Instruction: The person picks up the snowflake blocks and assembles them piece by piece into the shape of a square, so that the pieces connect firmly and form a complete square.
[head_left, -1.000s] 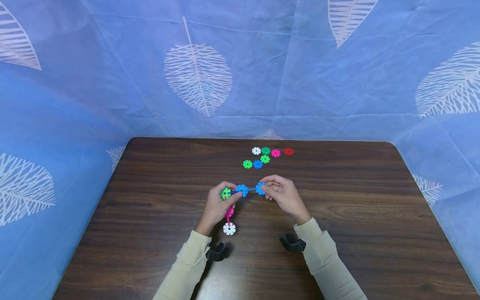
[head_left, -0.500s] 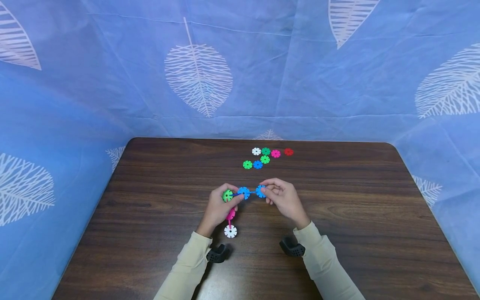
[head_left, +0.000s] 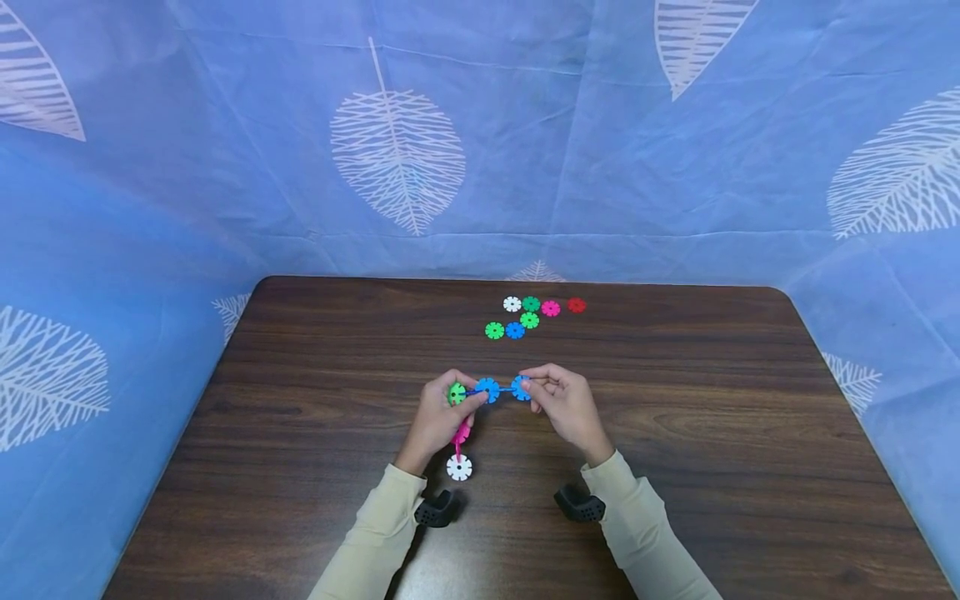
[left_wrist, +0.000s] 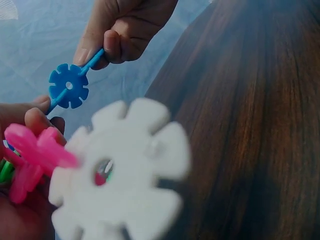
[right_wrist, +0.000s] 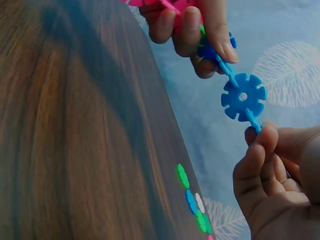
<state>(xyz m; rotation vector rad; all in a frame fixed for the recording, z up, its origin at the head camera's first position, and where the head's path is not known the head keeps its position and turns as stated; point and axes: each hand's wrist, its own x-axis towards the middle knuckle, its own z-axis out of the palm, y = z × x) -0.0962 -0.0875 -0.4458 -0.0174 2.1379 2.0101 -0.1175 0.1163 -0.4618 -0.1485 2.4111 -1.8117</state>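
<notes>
Both hands hold a chain of slotted plastic snowflake discs over the table. My left hand (head_left: pixel 441 417) pinches a light blue disc (head_left: pixel 487 390) between thumb and fingers, with a green disc (head_left: pixel 456 393) against the same hand. Below it hang a pink disc (head_left: pixel 462 432) and a white disc (head_left: pixel 459 467), the latter large and blurred in the left wrist view. My right hand (head_left: pixel 568 408) pinches the blue end disc (head_left: pixel 521 387) by thumb and fingertips. Between the hands, a middle blue disc (right_wrist: pixel 243 97) is slotted into both neighbours, face-on in the wrist views.
Toward the back of the brown wooden table (head_left: pixel 675 467) lie several loose discs: white (head_left: pixel 512 304), dark green (head_left: pixel 531 303), pink (head_left: pixel 551 308), red (head_left: pixel 576 306), two light green and a blue one (head_left: pixel 514 331). Blue leaf-print cloth (head_left: pixel 510 167) hangs behind.
Both hands have come slightly nearer the person with the chain, and the blue discs they pinch stand a little closer together. Their grips look the same; the loose discs lie as before.
</notes>
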